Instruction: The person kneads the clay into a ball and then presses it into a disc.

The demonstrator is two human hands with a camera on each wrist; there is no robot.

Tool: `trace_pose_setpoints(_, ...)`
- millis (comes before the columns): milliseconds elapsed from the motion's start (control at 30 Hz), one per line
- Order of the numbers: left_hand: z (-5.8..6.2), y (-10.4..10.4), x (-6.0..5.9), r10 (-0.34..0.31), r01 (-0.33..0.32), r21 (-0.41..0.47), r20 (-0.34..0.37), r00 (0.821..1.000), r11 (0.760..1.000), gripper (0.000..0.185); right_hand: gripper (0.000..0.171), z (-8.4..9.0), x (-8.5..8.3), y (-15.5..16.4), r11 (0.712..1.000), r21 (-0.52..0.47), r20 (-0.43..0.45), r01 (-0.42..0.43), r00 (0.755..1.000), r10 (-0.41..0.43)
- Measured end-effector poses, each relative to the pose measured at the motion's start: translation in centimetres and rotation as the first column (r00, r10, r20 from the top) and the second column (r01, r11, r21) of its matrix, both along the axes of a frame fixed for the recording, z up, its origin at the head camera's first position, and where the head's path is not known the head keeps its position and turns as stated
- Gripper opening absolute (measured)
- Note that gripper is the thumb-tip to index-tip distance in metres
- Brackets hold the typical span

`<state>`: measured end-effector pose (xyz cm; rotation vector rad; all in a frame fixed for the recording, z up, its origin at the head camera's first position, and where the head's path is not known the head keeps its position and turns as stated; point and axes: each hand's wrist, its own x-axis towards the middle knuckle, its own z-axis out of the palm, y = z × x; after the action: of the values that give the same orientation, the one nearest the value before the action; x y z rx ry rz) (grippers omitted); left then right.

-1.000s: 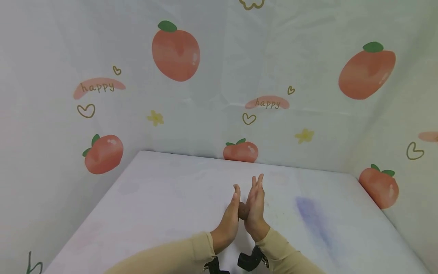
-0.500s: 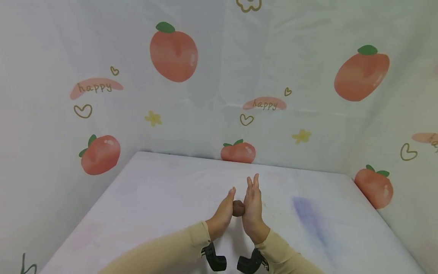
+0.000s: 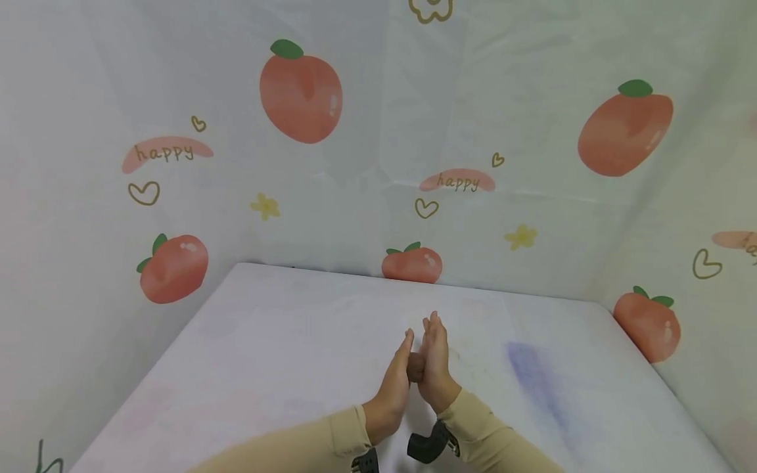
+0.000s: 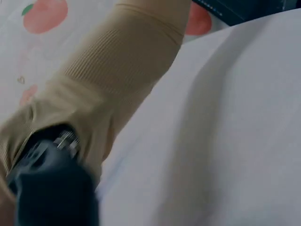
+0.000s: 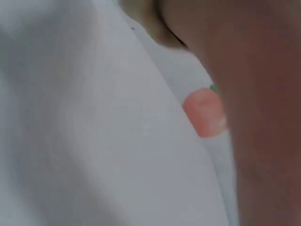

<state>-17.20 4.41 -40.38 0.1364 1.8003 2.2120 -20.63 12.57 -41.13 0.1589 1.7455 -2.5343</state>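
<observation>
Left hand (image 3: 391, 393) and right hand (image 3: 436, 371), fingers straight, support the brown lump (image 3: 416, 368), likely light, soft, best held at left and right sides.

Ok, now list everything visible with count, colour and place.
Lump: 1, brown, between left hand and right hand
Table: 1, white, beneath the lump
Smudge: 1 clear, purple, table's right side
Backdrop: 1, white, behind the table
Peach prints: at least 5, red, backdrop
"Happy" prints: at least 2, pink, backdrop
Heart prints: at least 5, brown, backdrop
Flower prints: 2 yellow, 1 brown cut off, backdrop
Letter: 1, dark, backdrop's lower left
Unclear object: 1, dark, left wrist view's top right
Wrist devices: 2, black, one per wrist
Sleeves: 2, beige, forearms
Hands: 2, bare, either side of the lump
</observation>
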Motion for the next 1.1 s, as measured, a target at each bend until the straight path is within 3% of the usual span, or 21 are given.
trace_pose_setpoints(167, -0.4, -0.3, -1.6, 0.091, -0.092, 0.008, 0.083, 0.992, 0.996, 0.073, 0.068, 0.7, 2.0, -0.9, 0.998, 0.049, -0.005, -0.037, 0.999, 0.038)
trace_pose_setpoints(367, -1.1, -1.0, -2.6, 0.067, -0.077, 0.054, 0.164, 0.984, 0.996, 0.072, 0.064, 1.1, 4.1, -2.1, 0.996, 0.086, -0.052, -0.038, 0.998, 0.042)
trace_pose_setpoints(567, -0.9, -0.3, -1.6, 0.052, -0.073, 0.142, 0.15, 0.987, 0.987, 0.068, 0.065, 1.4, 3.5, -1.7, 0.991, 0.135, -0.077, 0.025, 0.997, -0.014)
trace_pose_setpoints(833, 0.0, 0.7, -0.1, 0.041, -0.054, 0.165, 0.08, 0.996, 0.985, 0.065, 0.066, 1.2, 2.2, -0.6, 0.989, 0.122, -0.033, 0.083, 0.996, -0.08)
trace_pose_setpoints(967, 0.3, 0.4, -0.7, 0.05, -0.064, 0.138, 0.1, 0.994, 0.988, 0.061, 0.065, 1.0, 2.7, -0.9, 0.991, 0.113, -0.011, 0.066, 0.998, -0.065)
trace_pose_setpoints(1100, 0.4, -0.2, -1.9, 0.071, -0.082, 0.066, 0.153, 0.986, 0.994, 0.078, 0.064, 1.2, 3.6, -1.6, 0.996, 0.086, -0.016, 0.035, 0.999, -0.034)
